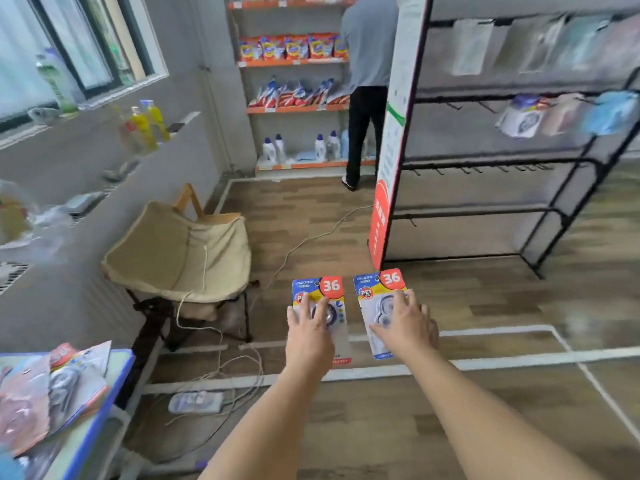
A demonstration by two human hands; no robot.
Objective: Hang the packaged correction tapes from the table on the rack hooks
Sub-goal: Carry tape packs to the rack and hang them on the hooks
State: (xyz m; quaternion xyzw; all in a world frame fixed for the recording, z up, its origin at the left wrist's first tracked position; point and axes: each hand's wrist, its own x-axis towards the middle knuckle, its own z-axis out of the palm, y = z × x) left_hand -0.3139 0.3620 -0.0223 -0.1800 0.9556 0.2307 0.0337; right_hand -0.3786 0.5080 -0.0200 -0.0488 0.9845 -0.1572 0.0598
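The black wire rack (498, 164) stands ahead to the right, a few blurred packets on its upper hooks. The blue-edged table (100, 403) at lower left holds more packets. Each hand grasps one carded correction tape out front above the floor: left hand (308, 329) on the left pack (320, 292), right hand (405, 322) on the right pack (379, 289) (blue-yellow cards, red "36" badge, clear blister).

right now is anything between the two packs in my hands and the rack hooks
Nothing visible. The left hand and right hand each hold a correction tape pack over bare floor. The black rack stands ahead to the right, its free hooks facing open space.
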